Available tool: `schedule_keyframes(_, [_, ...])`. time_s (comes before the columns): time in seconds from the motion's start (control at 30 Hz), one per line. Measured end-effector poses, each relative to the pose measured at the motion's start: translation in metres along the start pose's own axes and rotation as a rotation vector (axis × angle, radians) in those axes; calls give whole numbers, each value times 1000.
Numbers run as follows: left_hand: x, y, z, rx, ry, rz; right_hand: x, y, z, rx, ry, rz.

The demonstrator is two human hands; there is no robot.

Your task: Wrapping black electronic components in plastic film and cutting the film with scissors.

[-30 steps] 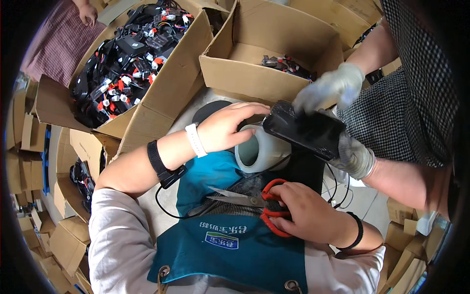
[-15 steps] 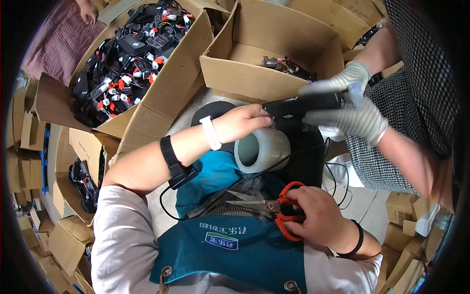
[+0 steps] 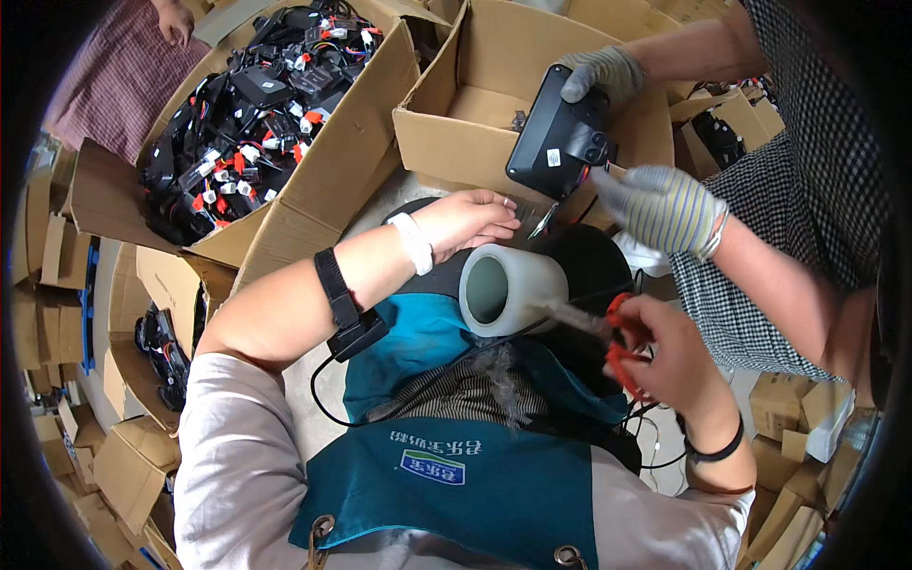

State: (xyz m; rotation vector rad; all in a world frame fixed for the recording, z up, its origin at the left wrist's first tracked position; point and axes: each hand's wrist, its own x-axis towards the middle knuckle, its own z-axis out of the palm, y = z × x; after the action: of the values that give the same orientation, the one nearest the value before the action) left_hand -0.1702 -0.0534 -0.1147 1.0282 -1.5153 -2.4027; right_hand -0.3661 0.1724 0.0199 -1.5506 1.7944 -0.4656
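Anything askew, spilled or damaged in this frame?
Nothing looks damaged or spilled. The left carton is heaped with tangled black devices. The right hand holds red scissors beside the film roll.

The lap space is crowded: the tape roll sits between the left hand and the right hand gripping red scissors. Above, a co-worker's gloved hands and black device block the nearer cardboard box.
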Motion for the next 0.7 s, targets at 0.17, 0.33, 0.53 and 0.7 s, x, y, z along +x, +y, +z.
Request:
schedule_keyframes(0.17, [14, -4, -4, -227, -67, -62, 13, 2, -1, -116, -23, 85])
schedule_keyframes(0.33, [20, -3, -1, -292, -45, -73, 25, 19, -2, -155, -86, 187])
schedule_keyframes(0.53, [24, 0, 3, -272, -81, -97, 52, 30, -18, -240, -103, 391])
schedule_keyframes(0.7, [31, 1, 4, -256, -105, -107, 65, 38, -21, -302, -79, 388])
